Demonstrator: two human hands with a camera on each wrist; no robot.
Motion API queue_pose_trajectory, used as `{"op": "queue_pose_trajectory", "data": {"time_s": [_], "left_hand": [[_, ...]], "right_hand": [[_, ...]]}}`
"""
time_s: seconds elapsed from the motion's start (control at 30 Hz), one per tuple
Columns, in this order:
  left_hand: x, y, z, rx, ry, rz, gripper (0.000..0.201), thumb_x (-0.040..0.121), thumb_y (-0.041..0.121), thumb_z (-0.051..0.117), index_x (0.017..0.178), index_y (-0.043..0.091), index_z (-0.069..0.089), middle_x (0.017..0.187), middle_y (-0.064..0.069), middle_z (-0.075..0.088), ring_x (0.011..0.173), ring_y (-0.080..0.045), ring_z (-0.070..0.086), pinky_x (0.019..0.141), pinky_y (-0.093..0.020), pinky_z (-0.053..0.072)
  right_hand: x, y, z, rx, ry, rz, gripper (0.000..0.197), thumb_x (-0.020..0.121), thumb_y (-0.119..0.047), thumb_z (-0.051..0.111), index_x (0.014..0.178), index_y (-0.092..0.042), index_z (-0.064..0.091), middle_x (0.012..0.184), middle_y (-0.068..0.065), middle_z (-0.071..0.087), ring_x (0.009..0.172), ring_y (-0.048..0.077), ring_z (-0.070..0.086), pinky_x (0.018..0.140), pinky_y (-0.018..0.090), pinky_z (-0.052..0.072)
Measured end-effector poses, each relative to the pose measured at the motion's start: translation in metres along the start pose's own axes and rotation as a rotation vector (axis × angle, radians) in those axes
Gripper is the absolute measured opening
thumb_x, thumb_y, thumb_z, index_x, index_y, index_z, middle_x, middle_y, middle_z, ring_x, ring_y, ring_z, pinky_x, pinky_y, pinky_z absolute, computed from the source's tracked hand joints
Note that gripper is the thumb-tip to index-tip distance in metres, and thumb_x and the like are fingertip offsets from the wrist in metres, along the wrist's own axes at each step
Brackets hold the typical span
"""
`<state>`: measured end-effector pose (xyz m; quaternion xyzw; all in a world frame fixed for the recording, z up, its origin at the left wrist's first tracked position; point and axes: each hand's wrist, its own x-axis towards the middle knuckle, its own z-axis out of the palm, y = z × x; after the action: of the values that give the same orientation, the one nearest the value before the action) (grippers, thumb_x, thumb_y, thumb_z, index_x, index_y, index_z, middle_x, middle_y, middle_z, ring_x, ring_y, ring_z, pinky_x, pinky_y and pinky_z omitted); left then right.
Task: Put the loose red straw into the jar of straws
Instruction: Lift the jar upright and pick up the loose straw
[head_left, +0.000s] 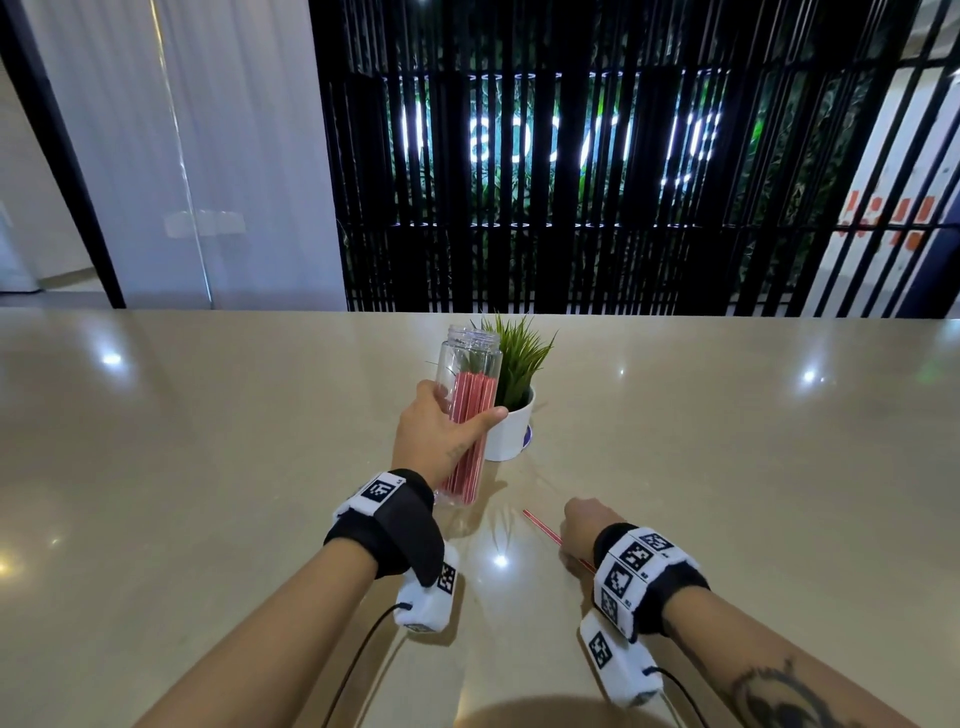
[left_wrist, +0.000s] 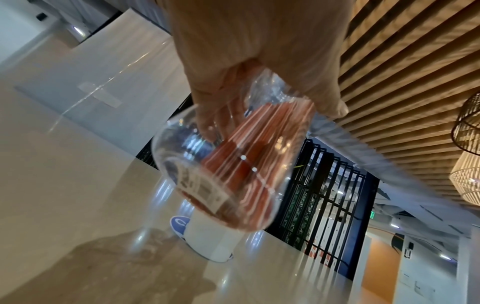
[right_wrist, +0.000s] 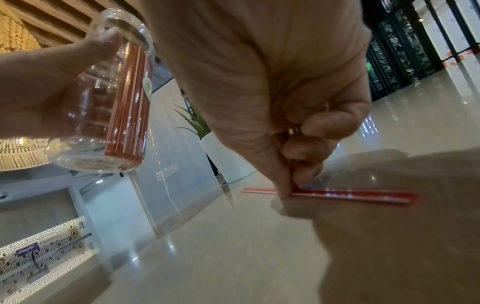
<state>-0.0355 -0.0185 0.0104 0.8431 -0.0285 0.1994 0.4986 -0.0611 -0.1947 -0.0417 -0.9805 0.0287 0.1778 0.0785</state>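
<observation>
I'm gripping the clear plastic jar of red straws (head_left: 469, 410) at 11 o'clock with my left hand (head_left: 436, 434), lifted; my right hand (head_left: 587, 525) is pinching the loose red-and-white striped straw (right_wrist: 350, 194), not yet inserted.

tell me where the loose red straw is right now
The loose red straw lies flat on the table in the head view, pinched by the right hand, right of the jar.

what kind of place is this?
Probably a café or lounge counter: a glossy beige counter, a jar of red straws beside a potted plant, and a lit sign behind black slats.
</observation>
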Motion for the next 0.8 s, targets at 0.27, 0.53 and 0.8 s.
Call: {"op": "queue_pose_trajectory", "data": {"time_s": [0.27,0.53,0.8], "left_hand": [[-0.007,0.005,-0.002,0.048,0.025,0.009,0.073,0.056,0.061,0.072,0.104,0.012,0.045,0.093,-0.003,0.057,0.085,-0.021,0.057,0.077,-0.035,0.049],[-0.006,0.007,-0.004,0.066,0.022,0.020,0.071,0.057,0.062,0.070,0.102,0.014,0.044,0.092,-0.002,0.058,0.083,-0.020,0.057,0.073,-0.032,0.046],[-0.013,0.019,0.002,0.057,0.019,0.022,0.077,0.060,0.059,0.070,0.113,0.009,0.043,0.097,-0.001,0.051,0.087,-0.019,0.052,0.076,-0.029,0.042]], "right_hand": [[0.002,0.000,0.004,0.059,-0.076,0.013,0.010,0.085,-0.003,0.052,0.093,-0.003,0.057,0.079,0.005,0.050,0.090,0.026,0.057,0.072,0.025,0.042],[0.000,0.015,-0.054,0.433,0.281,-0.162,0.025,0.085,0.000,0.046,0.069,-0.017,0.039,0.088,0.012,0.053,0.078,0.024,0.051,0.060,0.027,0.038],[-0.034,0.011,-0.127,1.004,0.680,-0.473,0.016,0.089,0.002,0.052,0.090,-0.011,0.042,0.069,0.002,0.056,0.056,0.009,0.060,0.038,0.009,0.041]]}}
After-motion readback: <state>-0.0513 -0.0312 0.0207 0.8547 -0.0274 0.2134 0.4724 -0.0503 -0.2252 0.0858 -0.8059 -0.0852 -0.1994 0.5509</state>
